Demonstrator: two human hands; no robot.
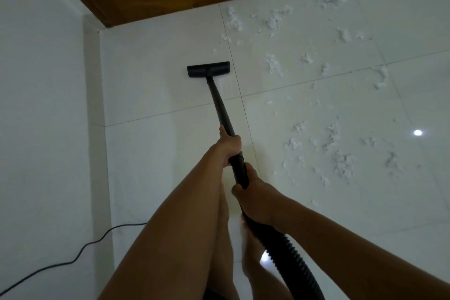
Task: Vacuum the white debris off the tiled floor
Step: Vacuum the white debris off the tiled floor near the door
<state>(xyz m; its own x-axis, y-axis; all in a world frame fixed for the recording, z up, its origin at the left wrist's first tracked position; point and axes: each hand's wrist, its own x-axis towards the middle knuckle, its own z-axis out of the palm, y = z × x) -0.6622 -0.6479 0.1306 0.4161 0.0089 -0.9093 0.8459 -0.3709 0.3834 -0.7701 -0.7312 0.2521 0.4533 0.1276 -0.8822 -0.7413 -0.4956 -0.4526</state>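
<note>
on the floor [151, 153] near the wall [43, 105], the nozzle [208, 69] lies flat, just left of the debris [275, 66]. left hand [230, 145] and right hand [254, 193] both grip the wand [220, 107], left one nearer the nozzle.

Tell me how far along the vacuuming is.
Done: the tiles left of the wand look free of fluff. In hand: left hand and right hand hold the wand, floor head on bare tile. Left: white debris scattered across the right-hand tiles.

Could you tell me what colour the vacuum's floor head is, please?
The floor head is black, matching the wand; the head view, the only one, shows it against the white tiles.
</note>
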